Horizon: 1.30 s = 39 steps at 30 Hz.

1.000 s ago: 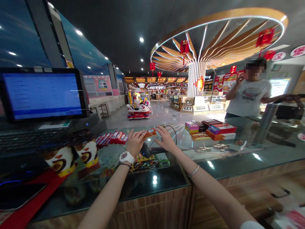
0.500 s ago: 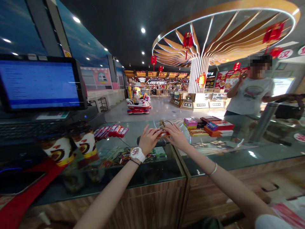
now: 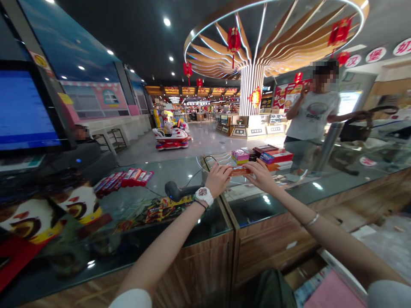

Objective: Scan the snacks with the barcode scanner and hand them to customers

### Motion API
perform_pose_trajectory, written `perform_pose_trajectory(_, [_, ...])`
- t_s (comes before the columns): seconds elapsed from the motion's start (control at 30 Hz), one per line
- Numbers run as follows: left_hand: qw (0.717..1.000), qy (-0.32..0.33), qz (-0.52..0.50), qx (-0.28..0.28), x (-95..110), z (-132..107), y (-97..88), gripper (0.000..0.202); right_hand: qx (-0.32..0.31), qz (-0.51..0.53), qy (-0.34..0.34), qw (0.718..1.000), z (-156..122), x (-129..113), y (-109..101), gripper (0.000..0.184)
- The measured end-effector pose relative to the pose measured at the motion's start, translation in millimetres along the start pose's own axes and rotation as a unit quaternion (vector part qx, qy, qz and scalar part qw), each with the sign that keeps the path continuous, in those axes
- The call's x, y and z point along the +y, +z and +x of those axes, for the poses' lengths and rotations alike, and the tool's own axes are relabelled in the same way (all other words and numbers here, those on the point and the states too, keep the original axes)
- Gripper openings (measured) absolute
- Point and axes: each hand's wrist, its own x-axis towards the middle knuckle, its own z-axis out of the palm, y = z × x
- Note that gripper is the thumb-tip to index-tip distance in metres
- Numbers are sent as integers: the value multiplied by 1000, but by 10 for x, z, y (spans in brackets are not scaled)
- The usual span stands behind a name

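Both hands hold a flat orange packet [image 3: 240,170] above the glass counter, near the seam between two cases. My left hand [image 3: 218,179], with a white watch on its wrist, grips the packet's left end. On its right end are the fingers of my right hand [image 3: 262,176]; that wrist wears a thin bangle. Just beyond the packet stands a stack of colourful flat boxes [image 3: 272,157], pink, orange, red and brown. A dark handheld scanner [image 3: 175,191] lies on the glass to the left of my left hand. The packet's print is too small to read.
Red and purple packs [image 3: 123,180] lie in a row at the left. Nearer are cartoon-printed cups or bags [image 3: 77,203] and a monitor [image 3: 27,111]. Snack packets [image 3: 163,209] show around the glass case. Across the counter stands a person [image 3: 313,111], beside a dark bag [image 3: 356,128].
The view has turned right. My hands, with the orange packet between them, have shifted right across the counter towards the stacked boxes. More of the scanner shows now.
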Motion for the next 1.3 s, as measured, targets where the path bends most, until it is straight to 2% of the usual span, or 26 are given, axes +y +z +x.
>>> perform_pose_trajectory(0.23, [999, 43, -14, -14, 84, 360, 463, 25, -5, -37, 24, 999, -208, 516, 107, 39])
perform_pose_trajectory(0.4, [999, 19, -7, -40, 130, 605, 739, 26, 6, -83, 63, 995, -249, 735, 243, 40])
perform_pose_trajectory(0.57, [998, -19, -15, -66, 105, 845, 952, 28, -33, -109, 95, 989, -204, 799, 344, 53])
perform_pose_trajectory(0.77, [994, -68, -28, -84, 42, 1040, 1158, 30, -91, -77, 140, 983, -156, 876, 490, 63])
perform_pose_trajectory(1.0, [988, -105, -49, -99, 48, 1108, 1381, 28, -111, -54, 191, 974, -140, 1022, 703, 63])
perform_pose_trajectory(1.3, [984, -121, -70, -113, 17, 1128, 1532, 24, -135, -38, 215, 966, -128, 1067, 785, 60])
